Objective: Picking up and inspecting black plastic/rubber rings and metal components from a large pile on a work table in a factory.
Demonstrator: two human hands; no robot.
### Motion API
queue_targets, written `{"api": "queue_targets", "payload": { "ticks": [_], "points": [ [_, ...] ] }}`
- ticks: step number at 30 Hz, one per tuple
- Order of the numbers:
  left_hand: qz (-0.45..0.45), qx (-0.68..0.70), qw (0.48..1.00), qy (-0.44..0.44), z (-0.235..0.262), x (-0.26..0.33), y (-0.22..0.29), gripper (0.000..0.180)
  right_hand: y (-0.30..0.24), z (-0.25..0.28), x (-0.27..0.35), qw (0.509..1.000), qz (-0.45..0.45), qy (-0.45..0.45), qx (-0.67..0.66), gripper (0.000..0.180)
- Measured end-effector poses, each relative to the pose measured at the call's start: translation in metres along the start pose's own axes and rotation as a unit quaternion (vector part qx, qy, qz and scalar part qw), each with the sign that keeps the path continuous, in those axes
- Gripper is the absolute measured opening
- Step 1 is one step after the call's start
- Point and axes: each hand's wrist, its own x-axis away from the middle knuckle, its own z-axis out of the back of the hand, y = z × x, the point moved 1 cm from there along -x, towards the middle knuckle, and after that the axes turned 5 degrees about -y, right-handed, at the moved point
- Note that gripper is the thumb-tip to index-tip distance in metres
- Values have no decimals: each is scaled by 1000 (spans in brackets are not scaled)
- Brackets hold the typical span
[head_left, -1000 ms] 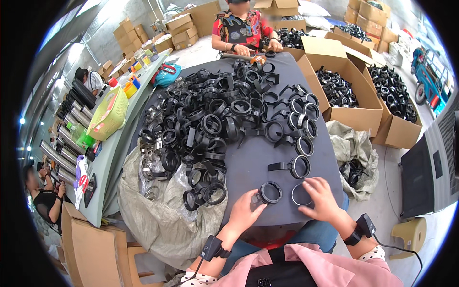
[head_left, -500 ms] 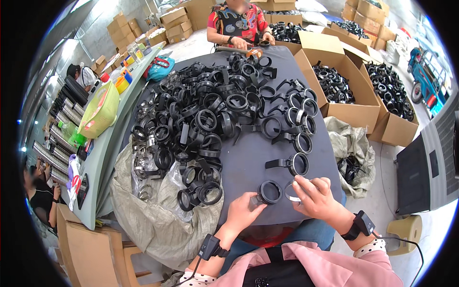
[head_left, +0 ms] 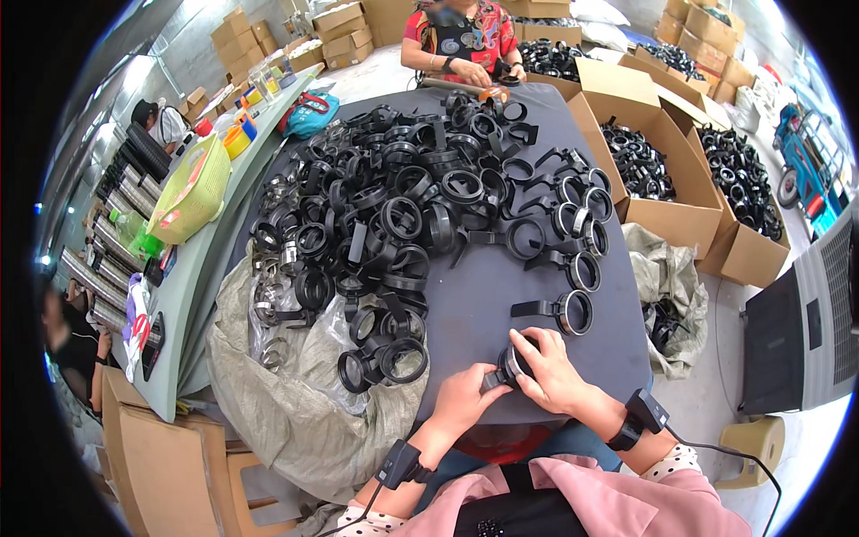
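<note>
In a workshop, a grey-covered table (head_left: pixel 461 300) spans the middle of the frame, and at its near edge, lower centre, a black ring (head_left: pixel 510 366) is gripped between two hands: the left hand (head_left: pixel 464 397) pinches its left side with thumb and fingers nearly closed, and the right hand (head_left: pixel 552 372) curls part-closed fingers around its right rim. The ring looks light, stiff and smooth, perhaps a little slippery, and seems best held by opposite outer edges. Beyond lie a handled ring (head_left: pixel 574 313), right of centre, and a black pile of rings (head_left: pixel 401 217), centre.
</note>
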Motion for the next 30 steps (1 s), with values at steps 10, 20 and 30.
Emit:
{"api": "queue_targets", "payload": {
  "ticks": [10, 20, 30],
  "points": [
    [7, 14, 1000, -19, 4, -3, 6, 36, -3, -5, 1, 1000, 3, -8, 26, 69],
    [-27, -5, 999, -17, 3, -3, 0, 37, -1, -11, -3, 999, 13, -27, 39, 74],
    [26, 42, 996, -75, 17, -8, 7, 44, 4, -12, 1, 999, 38, 15, 31, 73]
  ]
}}
